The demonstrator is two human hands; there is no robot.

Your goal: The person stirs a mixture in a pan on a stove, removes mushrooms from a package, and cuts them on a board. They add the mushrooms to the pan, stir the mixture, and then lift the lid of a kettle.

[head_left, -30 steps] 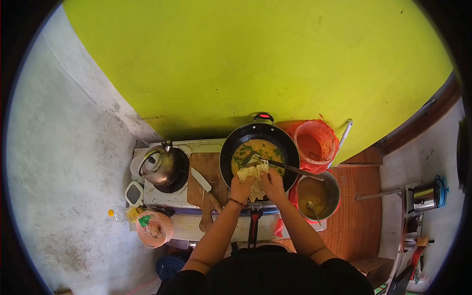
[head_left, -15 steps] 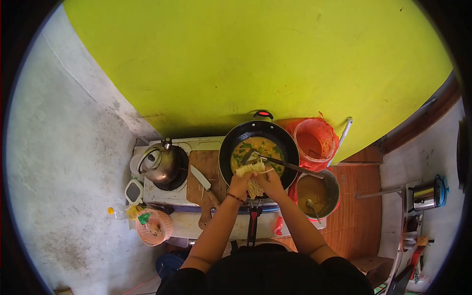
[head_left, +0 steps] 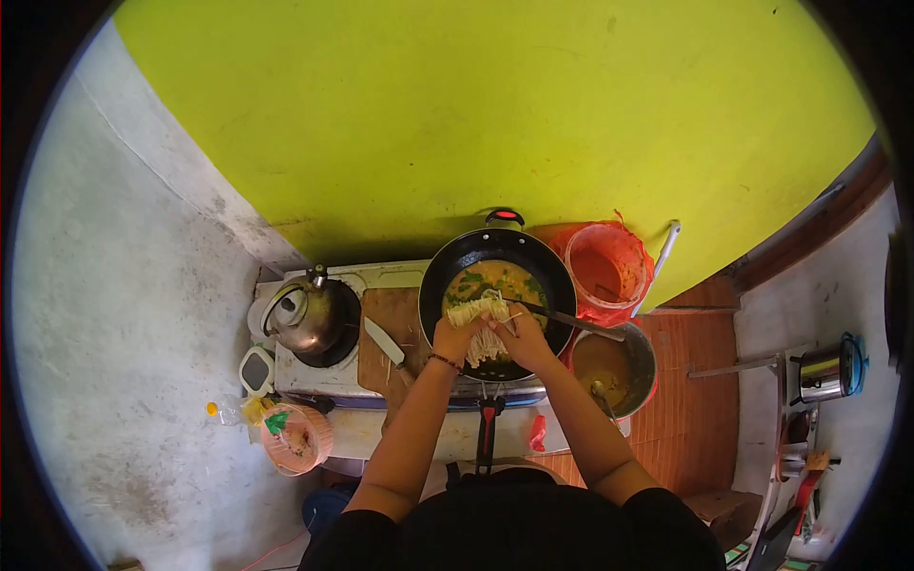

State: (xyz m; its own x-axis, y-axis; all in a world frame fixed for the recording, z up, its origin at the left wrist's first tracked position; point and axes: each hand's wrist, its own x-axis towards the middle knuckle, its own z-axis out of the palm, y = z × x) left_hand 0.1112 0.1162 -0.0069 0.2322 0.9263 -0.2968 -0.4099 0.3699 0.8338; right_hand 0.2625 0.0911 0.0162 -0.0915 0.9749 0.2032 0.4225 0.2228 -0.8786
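Note:
Both hands hold a pale, stringy bunch of enoki mushrooms (head_left: 486, 347) above the near part of a black wok (head_left: 444, 266). My left hand (head_left: 455, 341) is closed around the left side of the bunch. Gripping its right side is my right hand (head_left: 526, 344), with a few thin strands sticking out near its fingers. Orange-yellow broth (head_left: 509, 276) with green leaves lies in the wok. A spatula (head_left: 581, 324) rests across the wok, its handle over the right rim and its head partly hidden behind the mushrooms.
Left of the wok, a knife (head_left: 385, 341) lies on a wooden cutting board (head_left: 390, 309), beside a kettle (head_left: 309, 319). On the right are a red-lined bucket (head_left: 606, 262) and a pot (head_left: 647, 366) of brown liquid with a spoon. A pink basket (head_left: 297, 440) stands lower left.
The mushroom bunch has spread apart, with more strands hanging between my hands. Both hands stay above the wok, and the view has shifted slightly.

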